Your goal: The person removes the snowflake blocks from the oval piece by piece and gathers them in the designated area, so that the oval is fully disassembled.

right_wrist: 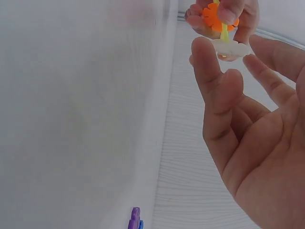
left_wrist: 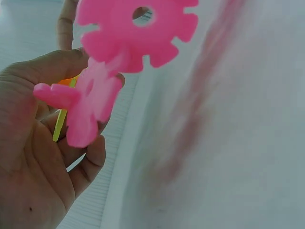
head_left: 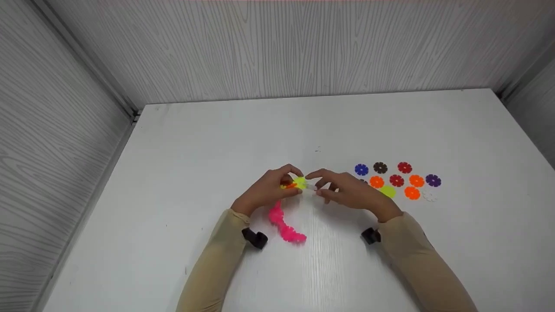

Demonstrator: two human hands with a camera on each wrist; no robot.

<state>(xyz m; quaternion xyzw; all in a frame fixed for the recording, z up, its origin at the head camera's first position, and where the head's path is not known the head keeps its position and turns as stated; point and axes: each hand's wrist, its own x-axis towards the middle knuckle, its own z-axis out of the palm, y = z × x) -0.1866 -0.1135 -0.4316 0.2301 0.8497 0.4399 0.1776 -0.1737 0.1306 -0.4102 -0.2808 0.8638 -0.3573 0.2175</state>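
My left hand (head_left: 269,188) pinches a yellow notched interlocking disc (head_left: 299,182) between thumb and fingers. An orange disc (right_wrist: 212,16) is joined to it near the left fingers. From this hand a chain of pink interlocking discs (head_left: 282,222) trails towards me; up close in the left wrist view, one pink disc (left_wrist: 112,28) faces the camera with its centre hole showing. A white disc (right_wrist: 230,48) stands crosswise at the end of the yellow one. My right hand (head_left: 353,190) holds this white disc at its edges with the fingertips and thumb.
To the right on the white table (head_left: 195,151) lie several loose discs, among them a blue one (head_left: 361,169), a brown one (head_left: 380,167), a purple one (head_left: 433,180) and a yellow-green one (head_left: 388,191). A wood-grain wall (head_left: 282,52) stands behind the table.
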